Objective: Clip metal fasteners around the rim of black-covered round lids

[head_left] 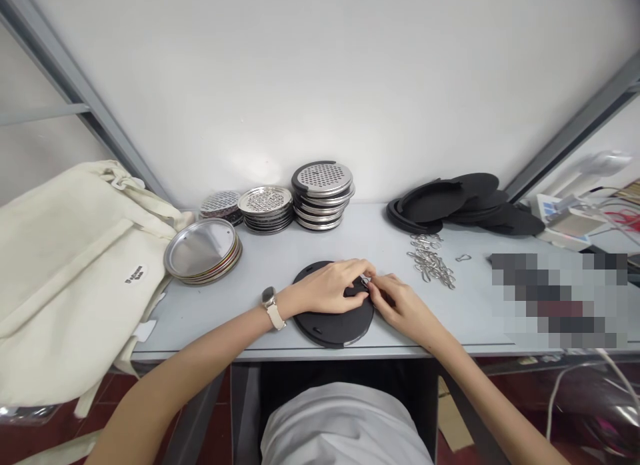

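At 9 to 10 o'clock of the black disc (345,328), a cream bag (75,251) slumps at the bench's (215,311) left end, probably parked off to the side of the working spot. Shiny plate stack (200,248) at 10, leaning slightly, looks set within easy left-arm reach. Behind it, toward 11 and 12: low perforated stack (220,201), middle perforated stack (265,201), tall perforated stack (323,178). Likely piled to save footprint along the wall.

Left hand (325,288) comes in from 8, palm down across the disc, wrist low with a watch (269,297) on it. Reads as pinning the disc flat. Thumb and forefinger make a loose, fairly narrow arch over the small clip (365,281); can't tell if they grip it.

Disc lies flat near the bench's front edge, clip at its 2 o'clock rim. Right hand (400,305) comes in from 4, forearm slanting up-left, thumb and forefinger pinched narrow on the clip. Close fingertip hold suits a part that small.

Clip pile (433,265) at 2, a short reach from the right hand; one loose clip (463,257) just right of it. Black pads (435,201) heaped behind, toward 1.
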Demonstrator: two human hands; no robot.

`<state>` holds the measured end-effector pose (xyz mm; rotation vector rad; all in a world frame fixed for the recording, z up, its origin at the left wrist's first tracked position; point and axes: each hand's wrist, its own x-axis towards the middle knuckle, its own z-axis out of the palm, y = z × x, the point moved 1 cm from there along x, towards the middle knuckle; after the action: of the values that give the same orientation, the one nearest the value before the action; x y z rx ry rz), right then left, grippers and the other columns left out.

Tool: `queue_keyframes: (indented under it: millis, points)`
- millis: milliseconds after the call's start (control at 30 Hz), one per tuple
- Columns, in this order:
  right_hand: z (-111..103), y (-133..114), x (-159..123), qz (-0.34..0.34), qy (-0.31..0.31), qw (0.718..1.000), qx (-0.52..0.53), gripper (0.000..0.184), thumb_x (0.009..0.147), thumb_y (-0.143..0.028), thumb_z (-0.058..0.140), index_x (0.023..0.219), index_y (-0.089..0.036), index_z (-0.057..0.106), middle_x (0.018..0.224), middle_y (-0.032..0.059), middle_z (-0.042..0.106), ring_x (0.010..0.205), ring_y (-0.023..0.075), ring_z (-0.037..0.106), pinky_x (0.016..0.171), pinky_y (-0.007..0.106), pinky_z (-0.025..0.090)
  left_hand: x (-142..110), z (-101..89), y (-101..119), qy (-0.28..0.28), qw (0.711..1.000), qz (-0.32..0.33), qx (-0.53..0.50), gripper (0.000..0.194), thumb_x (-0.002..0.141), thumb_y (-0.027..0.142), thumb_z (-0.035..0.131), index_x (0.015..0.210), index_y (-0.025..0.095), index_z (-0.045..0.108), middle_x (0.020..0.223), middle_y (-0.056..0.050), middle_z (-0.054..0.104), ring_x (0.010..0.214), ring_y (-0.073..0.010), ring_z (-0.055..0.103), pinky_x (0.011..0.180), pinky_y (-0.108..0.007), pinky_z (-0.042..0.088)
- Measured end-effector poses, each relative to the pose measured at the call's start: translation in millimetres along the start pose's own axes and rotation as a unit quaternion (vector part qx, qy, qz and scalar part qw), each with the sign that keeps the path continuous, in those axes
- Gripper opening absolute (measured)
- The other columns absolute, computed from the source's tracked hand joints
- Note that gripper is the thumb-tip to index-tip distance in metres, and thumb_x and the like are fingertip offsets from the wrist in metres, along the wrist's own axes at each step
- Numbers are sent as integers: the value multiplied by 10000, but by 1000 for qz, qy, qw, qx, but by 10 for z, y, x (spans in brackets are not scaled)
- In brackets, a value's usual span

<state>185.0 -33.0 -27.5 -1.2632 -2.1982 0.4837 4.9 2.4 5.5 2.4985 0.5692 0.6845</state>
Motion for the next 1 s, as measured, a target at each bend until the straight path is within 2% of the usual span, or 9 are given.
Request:
queue_keyframes:
  millis: [200,367,500,633,800,1000]
  points:
    - [-4,19,-9,13,5,1000,-15,303,926,-249,390,625,-215,398,554,-16,455,590,163,459,626,292,368,12,6,4,-5,1000,10,2,283,828,115,514,1102,179,493,1056,-74,626,920,-179,606,816,-298,481]
    - [-12,-13,-4,-1,14,1000,-24,257,927,-237,399,678,-207,459,588,-12,487,619,165,465,689,315,377,3,4,6,-5,1000,10,11,270,830,125,519,1094,180,500,1014,-68,635,876,-177,612,813,-300,471]
    - [-25,-35,6,-15,21,999,-32,265,930,-223,400,677,-201,476,608,-10,480,644,165,461,749,348,372,-2,8,-2,-5,1000,13,17,230,835,136,515,1061,179,503,1010,-68,636,919,-189,608,837,-305,461]
    - [-46,-48,7,-20,32,998,-45,244,933,-222,415,741,-199,564,686,12,524,732,182,477,798,377,355,1,10,-9,-7,1000,12,26,202,839,144,511,1038,175,498,995,-65,635,887,-182,606,808,-292,464]
    - [-52,-53,1,-4,39,999,-38,242,933,-227,425,774,-205,607,838,51,572,826,205,475,800,385,365,5,3,6,-12,999,13,40,193,837,143,513,1025,177,496,974,-55,632,869,-176,598,805,-286,457]
    - [-47,-48,2,-7,32,999,-35,251,921,-217,436,722,-197,589,797,54,539,796,210,446,783,403,373,12,0,9,-13,999,3,39,179,827,142,521,1000,182,499,945,-46,619,839,-167,590,793,-280,456]
